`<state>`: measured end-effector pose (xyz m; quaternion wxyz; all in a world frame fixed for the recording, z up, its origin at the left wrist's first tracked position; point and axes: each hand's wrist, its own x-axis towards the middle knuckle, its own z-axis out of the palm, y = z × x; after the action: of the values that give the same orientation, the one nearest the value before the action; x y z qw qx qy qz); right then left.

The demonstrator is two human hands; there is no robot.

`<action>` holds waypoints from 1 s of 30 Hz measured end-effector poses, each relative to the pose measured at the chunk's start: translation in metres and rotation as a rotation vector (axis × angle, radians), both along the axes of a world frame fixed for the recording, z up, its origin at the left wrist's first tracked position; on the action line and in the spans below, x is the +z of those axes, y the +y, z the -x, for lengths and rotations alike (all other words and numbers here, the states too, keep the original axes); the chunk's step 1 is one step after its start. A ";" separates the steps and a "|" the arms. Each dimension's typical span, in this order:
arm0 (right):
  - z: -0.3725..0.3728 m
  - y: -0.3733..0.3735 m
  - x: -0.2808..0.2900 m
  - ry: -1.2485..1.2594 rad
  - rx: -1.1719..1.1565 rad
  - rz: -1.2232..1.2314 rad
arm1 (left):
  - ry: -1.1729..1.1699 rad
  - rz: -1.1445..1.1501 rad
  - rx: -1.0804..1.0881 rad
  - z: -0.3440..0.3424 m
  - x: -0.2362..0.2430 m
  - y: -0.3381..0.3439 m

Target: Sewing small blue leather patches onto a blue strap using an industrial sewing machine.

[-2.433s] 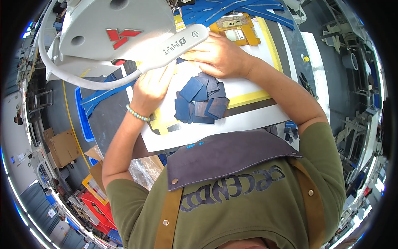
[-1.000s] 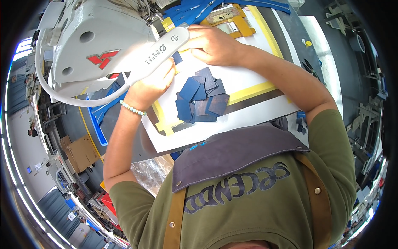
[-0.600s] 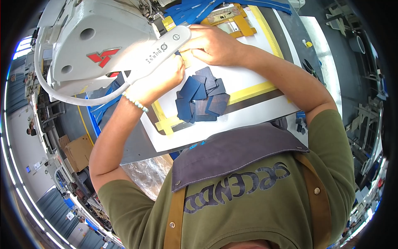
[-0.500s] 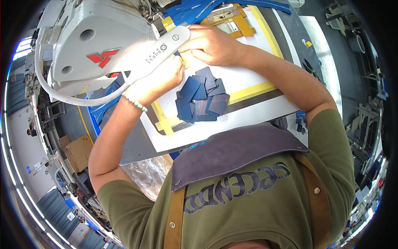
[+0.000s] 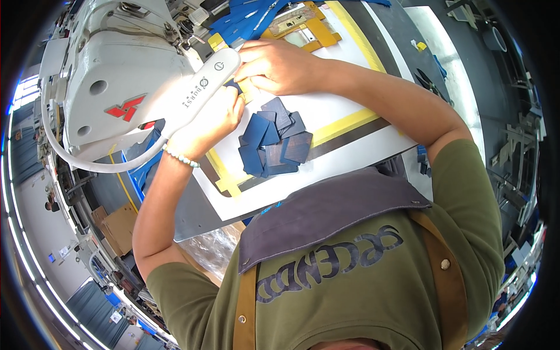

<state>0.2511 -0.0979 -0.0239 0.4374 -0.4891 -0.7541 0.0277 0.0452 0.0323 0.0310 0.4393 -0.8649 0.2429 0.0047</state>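
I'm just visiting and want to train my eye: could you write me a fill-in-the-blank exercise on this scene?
The flat pieces, below the right hand in the picture, are dark ____.
The beaded bracelet is on the person's ____ wrist.
The tape strip right of the pieces is ____.
Missing words: blue; left; yellow.

Bright lamp (image 5: 203, 86) glare, warped edges, black corners

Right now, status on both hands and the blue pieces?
Left hand, right hand close together, grips unclear. Blue pieces overlapping in a heap. White lamp partly blocks the view.
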 end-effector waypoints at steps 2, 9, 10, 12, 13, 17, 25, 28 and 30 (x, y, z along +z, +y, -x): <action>-0.002 -0.001 0.001 0.000 0.008 0.010 | 0.059 0.334 0.229 0.004 0.008 -0.010; -0.004 -0.003 0.001 -0.153 0.079 0.030 | -0.236 0.721 0.305 0.029 -0.007 -0.020; -0.006 -0.002 0.000 -0.215 0.093 0.021 | -0.238 0.723 0.311 0.030 -0.009 -0.021; -0.008 -0.001 0.006 -0.236 0.101 0.011 | -0.352 0.904 0.364 0.032 -0.013 -0.022; -0.008 0.000 0.007 -0.259 0.100 0.001 | -0.395 0.980 0.387 0.034 -0.019 -0.023; -0.005 0.000 0.005 -0.282 0.088 -0.012 | -0.472 1.127 0.371 0.037 -0.035 -0.024; -0.008 -0.002 0.010 -0.235 0.021 0.009 | -0.645 1.107 0.399 0.033 -0.036 -0.030; -0.006 -0.002 0.004 -0.338 0.087 0.005 | -0.671 1.096 0.381 0.034 -0.035 -0.028; -0.004 0.000 0.004 -0.381 0.107 -0.036 | -0.669 1.100 0.379 0.034 -0.034 -0.027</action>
<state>0.2548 -0.0979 -0.0203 0.2934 -0.4369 -0.8485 -0.0556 0.0114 0.0051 -0.0032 -0.0221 -0.9454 -0.0954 -0.3108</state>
